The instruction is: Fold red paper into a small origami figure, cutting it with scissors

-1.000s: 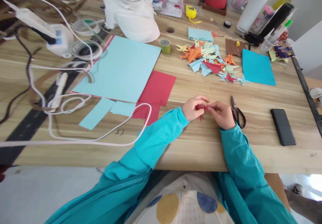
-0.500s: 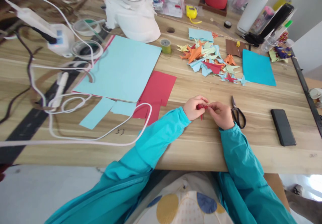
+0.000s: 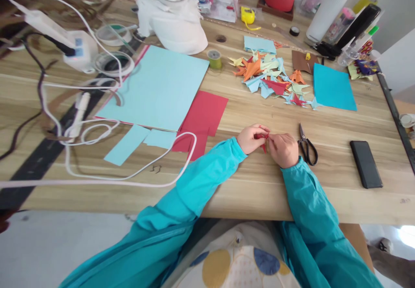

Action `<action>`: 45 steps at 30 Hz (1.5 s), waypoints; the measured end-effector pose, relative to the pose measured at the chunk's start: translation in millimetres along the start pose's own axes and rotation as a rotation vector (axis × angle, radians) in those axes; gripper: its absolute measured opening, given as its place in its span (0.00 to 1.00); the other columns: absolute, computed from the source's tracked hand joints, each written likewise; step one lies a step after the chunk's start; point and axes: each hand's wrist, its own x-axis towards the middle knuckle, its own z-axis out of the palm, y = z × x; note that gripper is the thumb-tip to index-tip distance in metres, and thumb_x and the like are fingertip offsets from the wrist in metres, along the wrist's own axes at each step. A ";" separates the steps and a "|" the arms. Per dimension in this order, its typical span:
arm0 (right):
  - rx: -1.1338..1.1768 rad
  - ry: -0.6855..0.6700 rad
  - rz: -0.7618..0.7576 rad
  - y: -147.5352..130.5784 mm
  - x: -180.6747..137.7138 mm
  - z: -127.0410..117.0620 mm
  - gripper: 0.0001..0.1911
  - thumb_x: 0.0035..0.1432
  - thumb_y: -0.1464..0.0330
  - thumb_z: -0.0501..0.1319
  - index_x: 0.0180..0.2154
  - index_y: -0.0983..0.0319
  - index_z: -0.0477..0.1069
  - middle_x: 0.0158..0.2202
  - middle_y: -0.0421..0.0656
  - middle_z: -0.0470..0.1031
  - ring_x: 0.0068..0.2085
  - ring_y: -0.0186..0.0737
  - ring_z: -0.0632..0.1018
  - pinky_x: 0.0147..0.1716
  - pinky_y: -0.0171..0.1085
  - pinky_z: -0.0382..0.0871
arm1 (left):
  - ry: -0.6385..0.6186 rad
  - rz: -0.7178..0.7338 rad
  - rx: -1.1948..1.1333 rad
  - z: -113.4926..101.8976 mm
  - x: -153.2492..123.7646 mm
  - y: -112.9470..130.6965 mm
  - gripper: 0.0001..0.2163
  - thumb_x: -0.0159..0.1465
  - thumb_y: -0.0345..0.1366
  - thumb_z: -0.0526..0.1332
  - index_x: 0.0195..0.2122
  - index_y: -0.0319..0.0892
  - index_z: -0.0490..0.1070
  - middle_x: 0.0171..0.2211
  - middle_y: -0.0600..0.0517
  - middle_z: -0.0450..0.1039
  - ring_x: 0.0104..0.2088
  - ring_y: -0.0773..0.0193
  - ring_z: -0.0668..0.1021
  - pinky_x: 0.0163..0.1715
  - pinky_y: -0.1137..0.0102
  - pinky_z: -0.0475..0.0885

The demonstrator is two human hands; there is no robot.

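Observation:
My left hand and my right hand meet over the wooden table, both pinched on a small folded red paper piece held between the fingertips. Most of that paper is hidden by the fingers. Both arms wear teal sleeves. Black scissors lie just right of my right hand. A pile of several folded paper figures in orange, red, blue and green lies beyond the hands.
A large light blue sheet and a red sheet lie to the left, with white cables looping over them. A black phone lies at right, a teal sheet farther back. Clutter lines the far edge.
My right hand has shifted slightly left and closed in tighter on the red paper against my left hand. Everything else stays put.

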 end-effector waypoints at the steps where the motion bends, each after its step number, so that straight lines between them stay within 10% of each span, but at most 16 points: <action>1: 0.004 -0.015 -0.002 -1.1 0.7 -1.4 0.11 0.58 0.71 0.52 0.30 0.63 0.73 0.25 0.47 0.77 0.27 0.40 0.75 0.32 0.37 0.62 | 0.000 -0.015 -0.035 -0.1 -0.1 -0.1 0.07 0.50 0.25 0.57 0.29 0.34 0.73 0.42 0.43 0.69 0.27 0.69 0.73 0.23 0.73 0.72; 11: 0.103 -0.018 0.026 -2.3 0.3 -4.7 0.11 0.57 0.72 0.54 0.36 0.64 0.75 0.28 0.47 0.79 0.29 0.41 0.77 0.33 0.37 0.66 | 0.043 -0.029 -0.143 -2.9 0.3 -0.3 0.07 0.50 0.32 0.64 0.28 0.34 0.74 0.41 0.43 0.69 0.25 0.71 0.73 0.20 0.74 0.72; 19: 0.816 0.141 0.551 -8.1 3.4 -3.5 0.08 0.54 0.64 0.59 0.32 0.62 0.72 0.26 0.43 0.78 0.26 0.38 0.78 0.28 0.36 0.72 | 0.059 0.057 -0.127 -4.2 1.4 -2.4 0.07 0.51 0.33 0.65 0.29 0.35 0.76 0.40 0.43 0.71 0.39 0.60 0.74 0.34 0.67 0.73; 25: 1.112 -0.060 0.768 -3.8 7.4 -2.7 0.16 0.50 0.57 0.61 0.23 0.63 0.71 0.18 0.41 0.74 0.19 0.33 0.73 0.18 0.31 0.65 | 0.091 0.169 0.046 -3.8 1.8 -7.8 0.06 0.54 0.32 0.63 0.32 0.36 0.76 0.41 0.42 0.71 0.42 0.59 0.74 0.37 0.66 0.72; 45: 0.984 -0.074 0.678 -4.2 7.4 -2.2 0.08 0.48 0.64 0.62 0.25 0.62 0.72 0.19 0.40 0.74 0.22 0.35 0.75 0.23 0.34 0.69 | 0.073 0.330 0.299 -2.1 -0.6 -9.0 0.07 0.55 0.28 0.61 0.34 0.37 0.76 0.41 0.42 0.72 0.39 0.62 0.76 0.36 0.68 0.73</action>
